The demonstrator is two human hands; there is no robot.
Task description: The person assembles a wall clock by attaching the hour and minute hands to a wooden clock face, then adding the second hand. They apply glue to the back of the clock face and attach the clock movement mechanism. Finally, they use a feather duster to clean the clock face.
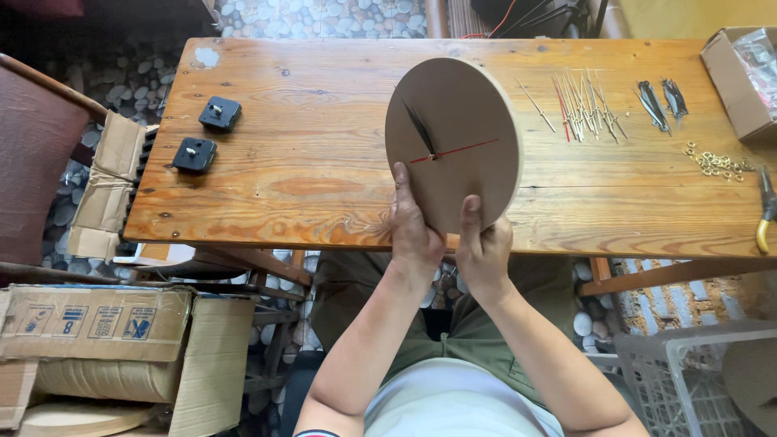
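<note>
I hold a round, plain wooden clock face (461, 121) upright over the near edge of the wooden table (324, 178). It carries black hands and a thin red second hand at its centre. My left hand (411, 231) grips its lower rim from the left, thumb on the front. My right hand (484, 247) grips the lower rim from the right, thumb also on the front. Both hands are shut on the disc.
Two black clock movements (207, 133) lie at the table's left. Several loose clock hands (583, 105), dark hands (662, 101) and small brass rings (716, 163) lie at the right, beside a cardboard box (740, 81) and pliers (766, 210). Cardboard boxes (97, 324) and a plastic crate (688, 380) stand below.
</note>
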